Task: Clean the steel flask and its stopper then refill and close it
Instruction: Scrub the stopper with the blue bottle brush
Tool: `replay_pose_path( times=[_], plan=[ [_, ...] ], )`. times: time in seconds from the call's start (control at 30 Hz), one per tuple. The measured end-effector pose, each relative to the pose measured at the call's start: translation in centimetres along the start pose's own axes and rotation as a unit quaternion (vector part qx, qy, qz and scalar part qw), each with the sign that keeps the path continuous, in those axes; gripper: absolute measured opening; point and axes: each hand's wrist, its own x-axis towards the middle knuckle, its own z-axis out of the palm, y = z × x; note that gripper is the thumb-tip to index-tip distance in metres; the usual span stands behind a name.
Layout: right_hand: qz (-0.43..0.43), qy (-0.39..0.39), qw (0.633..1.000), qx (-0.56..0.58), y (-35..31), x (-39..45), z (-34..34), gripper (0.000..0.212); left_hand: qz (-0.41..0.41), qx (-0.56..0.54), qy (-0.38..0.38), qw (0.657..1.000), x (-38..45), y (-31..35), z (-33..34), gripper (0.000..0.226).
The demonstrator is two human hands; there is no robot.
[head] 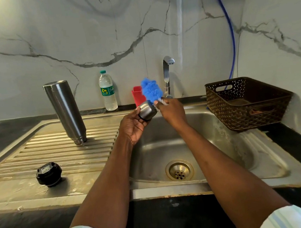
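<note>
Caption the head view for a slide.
Left hand holds steel cap; right hand holds blue brush over sink.

Both hands hold their things above the back of the sink basin (213,144), whose floor around the drain (179,170) lies open. The tap (167,71) stands just behind them and the brown basket (246,104) blocks the right. On the draining board (49,156), room remains between the inverted steel flask (65,111) and the black stopper (49,174)

We see a white marble wall with grey veins (83,37), a black stone counter (299,145) and a shiny steel sink (222,143).
</note>
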Motion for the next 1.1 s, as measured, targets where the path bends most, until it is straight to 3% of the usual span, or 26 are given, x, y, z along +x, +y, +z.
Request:
replay_pose_path(
  times=[0.13,0.3,0.47,0.63,0.8,0.93,1.0,1.1],
  plan=[
    [-0.051,-0.096,0.994,-0.007,-0.4,-0.8,0.0,0.023,0.0,-0.002,-0.001,1.0,0.3,-0.2,-0.3,0.02],
    [0.019,-0.012,0.999,-0.04,0.7,0.3,-0.3,0.027,-0.007,-0.016,-0.006,1.0,0.2,0.0,-0.2,0.051],
    [-0.043,-0.097,0.994,-0.005,0.5,-0.9,-0.3,0.028,-0.005,0.059,-0.005,0.998,0.5,-0.9,0.1,0.016],
    [-0.011,-0.012,1.0,0.022,-0.8,-0.3,0.6,0.027,-0.023,0.088,-0.022,0.996,0.4,-0.9,0.4,0.017],
    [-0.001,0.009,0.996,-0.091,-0.5,0.0,0.4,0.031,-0.013,0.131,-0.039,0.99,0.3,-1.4,0.8,0.014],
    [-0.048,-0.064,0.969,-0.234,-0.6,0.1,-0.2,0.034,0.035,0.212,-0.009,0.977,0.3,-1.8,1.0,0.016],
    [-0.033,-0.083,0.966,-0.242,-0.7,0.4,-0.4,0.035,0.049,0.239,0.011,0.97,0.5,-1.8,0.9,0.016],
    [0.006,-0.071,0.964,-0.258,0.1,0.9,-1.2,0.038,0.045,0.254,-0.021,0.966,-0.2,-1.6,1.0,0.012]
  ],
)
